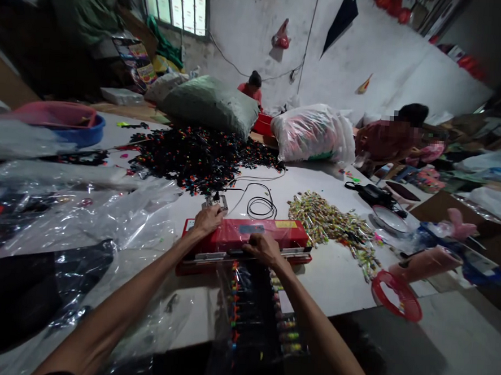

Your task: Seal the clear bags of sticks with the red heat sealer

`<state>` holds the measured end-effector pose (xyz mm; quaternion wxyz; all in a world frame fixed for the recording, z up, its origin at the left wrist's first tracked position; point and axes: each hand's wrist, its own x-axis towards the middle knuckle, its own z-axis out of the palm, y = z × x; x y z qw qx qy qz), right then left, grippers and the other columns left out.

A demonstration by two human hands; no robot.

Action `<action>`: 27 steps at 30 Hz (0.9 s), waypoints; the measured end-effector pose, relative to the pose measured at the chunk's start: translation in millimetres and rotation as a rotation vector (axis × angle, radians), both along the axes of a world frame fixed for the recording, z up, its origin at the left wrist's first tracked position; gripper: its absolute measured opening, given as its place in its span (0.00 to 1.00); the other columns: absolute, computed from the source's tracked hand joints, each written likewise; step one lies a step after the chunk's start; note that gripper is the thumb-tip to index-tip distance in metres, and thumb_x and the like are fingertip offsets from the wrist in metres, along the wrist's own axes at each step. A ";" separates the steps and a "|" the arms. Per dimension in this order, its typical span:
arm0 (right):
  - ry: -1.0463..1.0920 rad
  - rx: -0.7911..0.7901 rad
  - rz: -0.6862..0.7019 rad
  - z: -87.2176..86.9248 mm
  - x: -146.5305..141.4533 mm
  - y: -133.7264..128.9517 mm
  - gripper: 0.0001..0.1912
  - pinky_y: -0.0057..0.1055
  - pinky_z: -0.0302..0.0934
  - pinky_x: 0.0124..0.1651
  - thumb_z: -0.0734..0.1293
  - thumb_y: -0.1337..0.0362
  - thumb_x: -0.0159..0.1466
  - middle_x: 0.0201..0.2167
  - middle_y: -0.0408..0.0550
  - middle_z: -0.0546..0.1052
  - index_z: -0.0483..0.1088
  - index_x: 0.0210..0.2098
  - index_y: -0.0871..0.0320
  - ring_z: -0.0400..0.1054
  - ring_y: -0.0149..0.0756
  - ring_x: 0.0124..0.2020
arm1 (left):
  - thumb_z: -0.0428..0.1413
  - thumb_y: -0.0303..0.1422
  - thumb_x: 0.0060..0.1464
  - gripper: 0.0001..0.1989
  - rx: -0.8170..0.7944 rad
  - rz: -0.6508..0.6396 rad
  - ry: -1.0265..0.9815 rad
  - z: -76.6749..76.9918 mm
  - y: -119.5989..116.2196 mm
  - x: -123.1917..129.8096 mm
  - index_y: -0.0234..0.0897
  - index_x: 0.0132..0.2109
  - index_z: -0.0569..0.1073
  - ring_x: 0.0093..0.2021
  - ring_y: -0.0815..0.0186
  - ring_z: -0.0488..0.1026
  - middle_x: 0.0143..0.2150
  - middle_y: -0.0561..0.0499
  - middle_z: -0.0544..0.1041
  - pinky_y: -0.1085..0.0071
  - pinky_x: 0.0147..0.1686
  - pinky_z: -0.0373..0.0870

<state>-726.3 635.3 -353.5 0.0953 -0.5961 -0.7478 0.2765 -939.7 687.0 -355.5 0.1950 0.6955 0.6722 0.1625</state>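
My hands are at a red impulse bag sealer [247, 238] lying on the white table. My right hand [261, 249] presses down on its top bar, with the fingers curled over it. My left hand [209, 219] sits at the far left end, fingers over a small metal fitting [216, 202]. A clear plastic bag [255, 306] of small coloured-tipped sticks in rows runs from the sealer toward me, passing under my right forearm. A coiled black cable [261, 207] lies just beyond the sealer.
A heap of black and coloured pieces [201, 159] and a pile of wrapped sweets [330, 229] lie on the table. Large sacks [211, 106] stand beyond them. Loose plastic sheeting [83, 211] covers the left side. Two seated co-workers [387, 140] are at the far side.
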 end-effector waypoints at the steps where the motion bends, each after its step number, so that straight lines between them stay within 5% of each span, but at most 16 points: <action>1: -0.085 -0.024 0.012 -0.7 -6.7 -5.3 0.15 0.25 0.49 0.28 0.65 0.52 0.55 0.24 0.43 0.73 0.70 0.26 0.58 0.66 0.34 0.29 | 0.43 0.38 0.59 0.14 0.016 -0.041 -0.017 0.6 -4.3 -0.8 0.37 0.39 0.70 0.40 0.59 0.73 0.38 0.45 0.76 0.68 0.37 0.65; 6: -0.231 0.042 -0.015 -1.4 -16.3 -19.3 0.14 0.27 0.50 0.31 0.62 0.51 0.59 0.34 0.46 0.76 0.70 0.34 0.55 0.69 0.38 0.37 | 0.43 0.41 0.60 0.20 0.151 -0.333 -0.068 4.7 -30.8 7.1 0.35 0.55 0.62 0.52 0.63 0.67 0.52 0.45 0.69 0.69 0.49 0.62; 11: -0.223 0.009 -0.064 0.4 -15.8 -25.6 0.14 0.29 0.52 0.34 0.60 0.54 0.61 0.39 0.48 0.77 0.70 0.40 0.55 0.69 0.41 0.42 | 0.53 0.34 0.53 0.13 0.163 -0.567 0.107 1.6 -53.2 32.9 0.34 0.45 0.70 0.48 0.54 0.68 0.46 0.40 0.72 0.56 0.50 0.60; 17: -0.211 0.006 -0.028 -1.6 -13.7 -24.0 0.16 0.30 0.51 0.33 0.56 0.52 0.63 0.37 0.50 0.76 0.67 0.37 0.56 0.69 0.43 0.41 | 0.51 0.30 0.54 0.10 0.099 -0.605 0.273 -1.2 -49.4 36.5 0.37 0.43 0.71 0.40 0.60 0.72 0.35 0.45 0.76 0.63 0.47 0.62; 22: -0.193 -0.012 -0.025 -0.7 -11.4 -29.6 0.15 0.29 0.49 0.30 0.56 0.50 0.62 0.32 0.47 0.75 0.63 0.32 0.55 0.68 0.41 0.36 | 0.44 0.24 0.54 0.12 0.101 -0.249 0.446 56.5 -49.6 -34.8 0.33 0.41 0.71 0.37 0.59 0.72 0.36 0.41 0.76 0.64 0.40 0.63; 25: -0.159 0.018 -0.028 7.3 -9.2 -28.4 0.15 0.28 0.49 0.30 0.57 0.50 0.61 0.32 0.47 0.74 0.63 0.32 0.56 0.67 0.39 0.35 | 0.41 0.24 0.54 0.14 0.069 0.009 0.567 96.4 -88.0 -103.2 0.31 0.40 0.71 0.38 0.55 0.72 0.35 0.38 0.75 0.59 0.40 0.64; 27: -0.129 0.054 -0.002 18.6 -7.0 -27.7 0.13 0.28 0.50 0.31 0.59 0.53 0.60 0.33 0.47 0.74 0.64 0.33 0.56 0.67 0.37 0.35 | 0.44 0.23 0.49 0.12 0.014 0.044 0.625 108.0 -127.5 -148.8 0.34 0.32 0.72 0.39 0.54 0.72 0.33 0.41 0.76 0.54 0.44 0.63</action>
